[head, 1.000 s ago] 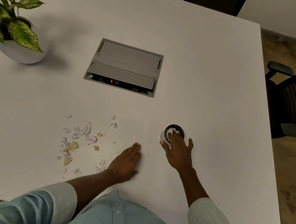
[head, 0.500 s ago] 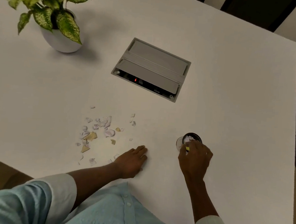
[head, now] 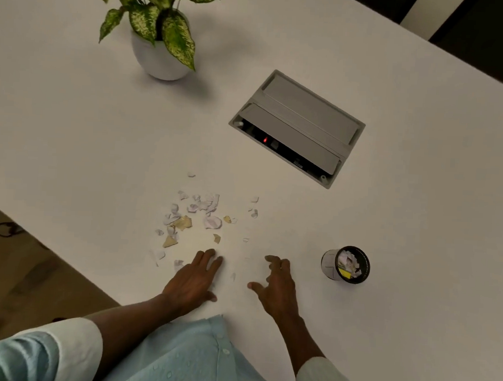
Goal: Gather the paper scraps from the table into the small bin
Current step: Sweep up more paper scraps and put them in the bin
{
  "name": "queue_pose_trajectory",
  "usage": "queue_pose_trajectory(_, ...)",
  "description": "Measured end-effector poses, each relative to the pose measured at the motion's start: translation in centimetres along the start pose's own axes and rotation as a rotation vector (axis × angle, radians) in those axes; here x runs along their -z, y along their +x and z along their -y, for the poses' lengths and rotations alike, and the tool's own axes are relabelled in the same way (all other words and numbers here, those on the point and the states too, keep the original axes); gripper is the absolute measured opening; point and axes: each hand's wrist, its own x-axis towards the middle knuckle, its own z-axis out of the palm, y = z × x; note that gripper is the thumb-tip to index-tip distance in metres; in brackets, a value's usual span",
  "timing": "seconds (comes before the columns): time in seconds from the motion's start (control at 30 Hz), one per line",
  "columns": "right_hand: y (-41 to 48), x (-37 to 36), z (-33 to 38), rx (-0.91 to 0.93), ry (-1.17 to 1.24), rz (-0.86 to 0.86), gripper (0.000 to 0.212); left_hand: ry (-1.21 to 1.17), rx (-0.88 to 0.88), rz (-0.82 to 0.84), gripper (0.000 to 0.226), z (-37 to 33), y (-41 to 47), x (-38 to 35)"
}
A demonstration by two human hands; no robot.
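Several white and tan paper scraps (head: 198,216) lie scattered on the white table (head: 73,122), just beyond my hands. My left hand (head: 194,277) rests flat on the table at the near edge of the scraps, fingers together, holding nothing. My right hand (head: 277,285) hovers just right of it with fingers spread and curled, empty. The small round bin (head: 346,264), black-rimmed, stands upright to the right of my right hand, apart from it. White and yellow scraps sit inside it.
A grey cable box (head: 299,125) with a red light is set into the table beyond the scraps. A potted plant (head: 160,37) in a white pot stands at the back left. The table's left edge (head: 52,244) runs diagonally near my left arm.
My right hand has left the bin and moved left toward the scraps, now open. My left hand stays flat on the table. The view has shifted left.
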Motion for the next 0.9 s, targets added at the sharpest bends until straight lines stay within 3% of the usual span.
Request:
queue_pose_trajectory(0.13,2.0,-0.8,1.1,0.045,0.036,0.046,0.105,-0.076,0.005,0.033,0.098,-1.2,0.8,0.0)
queue_pose_trajectory(0.3,3.9,-2.0,2.9,0.168,-0.093,0.08,0.118,-0.08,-0.032,-0.048,0.05,-1.5,2.1,1.1)
queue_pose_trajectory(0.5,5.5,-2.1,4.3,0.157,-0.134,0.008,0.089,-0.029,-0.085,-0.181,0.013,-0.1,3.2,1.9)
queue_pose_trajectory(0.63,6.5,-1.8,5.1,0.234,-0.189,-0.012,0.053,-0.069,-0.085,-0.208,0.01,0.4,3.6,2.5)
queue_pose_trajectory(0.77,6.9,-1.8,5.3,0.334,-0.275,-0.004,0.028,-0.131,-0.059,-0.188,0.014,0.4,3.9,2.8)
queue_pose_trajectory(0.9,6.7,-1.8,5.3,0.312,-0.312,-0.006,0.009,-0.183,-0.032,-0.183,0.016,0.5,3.9,2.8)
